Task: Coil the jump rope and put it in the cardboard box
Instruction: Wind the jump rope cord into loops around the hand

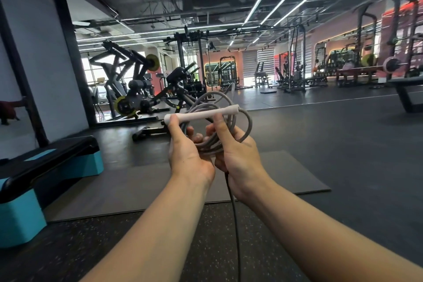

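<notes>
I hold a grey jump rope (pixel 231 119) wound into several loose loops at chest height, in the middle of the view. A white handle (pixel 199 114) lies across the top of the loops. My left hand (pixel 186 147) grips the bundle from below, its thumb pressed against the handle's left end. My right hand (pixel 235 147) grips the loops from the right, with its thumb up behind the handle. A thin dark cord (pixel 233 213) hangs down from between my wrists. No cardboard box is in view.
A grey exercise mat (pixel 286 174) lies on the dark rubber floor below my hands. A teal and black step platform (pixel 45 167) stands at the left. Weight machines (pixel 137 89) and racks (pixel 295 71) fill the far half of the gym.
</notes>
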`<state>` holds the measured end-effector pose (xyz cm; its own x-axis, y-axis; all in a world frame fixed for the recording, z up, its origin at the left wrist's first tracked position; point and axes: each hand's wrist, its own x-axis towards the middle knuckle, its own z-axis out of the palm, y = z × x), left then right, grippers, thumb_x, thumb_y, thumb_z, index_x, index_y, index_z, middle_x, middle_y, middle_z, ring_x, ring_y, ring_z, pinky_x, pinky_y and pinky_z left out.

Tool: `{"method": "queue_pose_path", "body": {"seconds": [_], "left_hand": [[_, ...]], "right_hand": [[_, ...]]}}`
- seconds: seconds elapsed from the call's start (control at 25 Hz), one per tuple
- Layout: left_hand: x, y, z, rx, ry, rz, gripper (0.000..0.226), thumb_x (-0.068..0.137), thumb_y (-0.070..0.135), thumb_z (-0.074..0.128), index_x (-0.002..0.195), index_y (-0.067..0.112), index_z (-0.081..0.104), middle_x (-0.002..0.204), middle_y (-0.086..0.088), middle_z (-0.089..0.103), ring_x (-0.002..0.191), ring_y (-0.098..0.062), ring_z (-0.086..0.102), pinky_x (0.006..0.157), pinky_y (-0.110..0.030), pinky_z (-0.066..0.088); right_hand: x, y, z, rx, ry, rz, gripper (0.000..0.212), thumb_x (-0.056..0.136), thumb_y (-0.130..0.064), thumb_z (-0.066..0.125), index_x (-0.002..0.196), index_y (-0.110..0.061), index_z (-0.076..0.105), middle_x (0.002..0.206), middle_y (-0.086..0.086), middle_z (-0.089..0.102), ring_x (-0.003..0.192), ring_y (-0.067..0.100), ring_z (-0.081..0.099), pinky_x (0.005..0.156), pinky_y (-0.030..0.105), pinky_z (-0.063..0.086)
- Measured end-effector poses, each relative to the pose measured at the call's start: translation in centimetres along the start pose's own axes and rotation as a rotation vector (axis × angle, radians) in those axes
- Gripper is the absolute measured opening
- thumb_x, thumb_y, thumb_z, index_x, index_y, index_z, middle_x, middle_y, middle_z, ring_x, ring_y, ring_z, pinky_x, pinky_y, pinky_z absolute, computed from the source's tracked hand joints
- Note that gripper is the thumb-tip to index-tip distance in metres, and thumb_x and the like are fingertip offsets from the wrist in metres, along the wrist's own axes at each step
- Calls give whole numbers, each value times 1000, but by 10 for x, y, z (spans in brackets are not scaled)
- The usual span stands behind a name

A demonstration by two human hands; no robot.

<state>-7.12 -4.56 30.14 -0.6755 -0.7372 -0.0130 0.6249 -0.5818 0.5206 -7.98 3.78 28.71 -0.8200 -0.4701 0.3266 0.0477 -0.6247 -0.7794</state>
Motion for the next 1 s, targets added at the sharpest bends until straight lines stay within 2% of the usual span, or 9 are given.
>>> {"method": "queue_pose_path", "body": {"seconds": [0.08, 0.2, 0.32, 0.48, 0.64, 0.76, 0.8, 0.88, 1.0], "left_hand": [[-3, -2, -7, 11, -23, -29, 53, 67, 66, 76, 88, 20, 59, 75, 3, 50, 61, -16, 57, 76, -36, 60], [-12, -4, -16, 52, -65, -38, 43, 79, 58, 72, 94, 19, 59, 63, 6, 47, 46, -10, 47, 50, -26, 51], [-18, 1, -29, 155, -134, -51, 28, 86, 43, 71, 102, 21, 64, 67, 7, 62, 52, -6, 57, 57, -27, 56], [-19, 10, -43, 285, -179, -55, 14, 97, 24, 60, 107, 14, 59, 68, 1, 64, 50, -8, 60, 55, -28, 58], [-28, 23, -46, 253, -230, -104, 33, 91, 11, 48, 120, 2, 60, 93, -10, 69, 64, -17, 59, 68, -36, 57], [-29, 29, -52, 242, -76, -120, 33, 81, 9, 52, 113, 13, 58, 121, -16, 59, 99, -29, 61, 92, -52, 54], [-26, 33, -56, 252, 33, -72, 35, 79, 8, 55, 113, 18, 55, 132, -15, 52, 112, -32, 58, 97, -58, 49], [-21, 46, -64, 376, 171, 120, 72, 73, 11, 63, 140, 30, 42, 152, -7, 37, 132, -31, 44, 106, -60, 39], [-28, 54, -67, 1134, -228, 673, 115, 68, 40, 77, 157, 42, 5, 168, 7, 2, 154, -22, 8, 115, -45, 20]], "right_hand": [[-7, -3, 4, -4, 21, -5, 25, 91, -36, 72, 87, -11, 72, 57, 0, 64, 46, 6, 61, 41, 16, 44], [-3, -5, 7, -22, 182, 4, 24, 87, -40, 78, 86, -18, 70, 51, -4, 48, 37, 3, 45, 35, 14, 34], [4, -10, -2, -101, 262, -25, 27, 86, -35, 79, 67, -22, 65, 52, -8, 49, 39, 1, 45, 35, 13, 34], [3, -13, -11, -242, 160, -41, 37, 90, -30, 75, 56, -25, 63, 43, -15, 41, 36, 1, 37, 35, 14, 29], [3, -10, -14, -355, 102, -23, 24, 94, -32, 69, 73, -22, 64, 42, -13, 37, 31, 0, 33, 34, 16, 24], [6, -18, -21, -434, 23, -26, 25, 97, -37, 66, 82, -17, 70, 48, -9, 40, 31, 0, 35, 35, 19, 22], [7, -23, -24, -455, -8, -24, 27, 98, -38, 65, 87, -15, 74, 52, -8, 39, 32, 0, 36, 36, 19, 21], [9, -30, -30, -502, -67, -16, 34, 99, -38, 63, 103, -7, 77, 54, -7, 37, 35, 0, 35, 37, 18, 20], [12, -36, -36, -593, -142, -14, 42, 100, -37, 62, 107, 4, 70, 50, -11, 35, 38, 0, 32, 37, 17, 19]]}}
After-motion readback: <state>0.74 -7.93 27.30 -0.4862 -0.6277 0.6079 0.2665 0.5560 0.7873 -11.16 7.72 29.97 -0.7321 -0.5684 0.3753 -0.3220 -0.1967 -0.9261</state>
